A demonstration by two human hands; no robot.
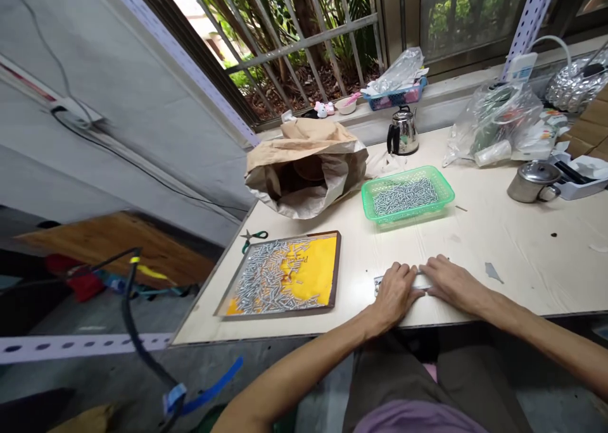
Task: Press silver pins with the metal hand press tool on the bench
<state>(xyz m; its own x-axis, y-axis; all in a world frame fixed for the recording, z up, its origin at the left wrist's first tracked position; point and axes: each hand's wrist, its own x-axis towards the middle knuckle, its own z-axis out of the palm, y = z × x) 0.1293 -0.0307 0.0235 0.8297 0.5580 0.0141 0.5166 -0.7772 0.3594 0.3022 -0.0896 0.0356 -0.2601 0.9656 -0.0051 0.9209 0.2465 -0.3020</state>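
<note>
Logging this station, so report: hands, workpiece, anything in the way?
Left hand, right hand: both on flat piece, mostly covered. Tray at left, green basket beyond; neither touches the hands.

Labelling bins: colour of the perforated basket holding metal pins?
Light green basket, clearest in the head view.

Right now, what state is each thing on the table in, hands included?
Left hand: on a pale flat strip, grip hidden
Right hand: at the strip's other end, grip unclear
Tray: partly covered with metal pins
Green basket: part-filled with pins
Scissors: open
Brown paper bag: mouth open
Kettle: upright, lidded
Metal mug: upright, lidded
Clear plastic bag: filled
</note>
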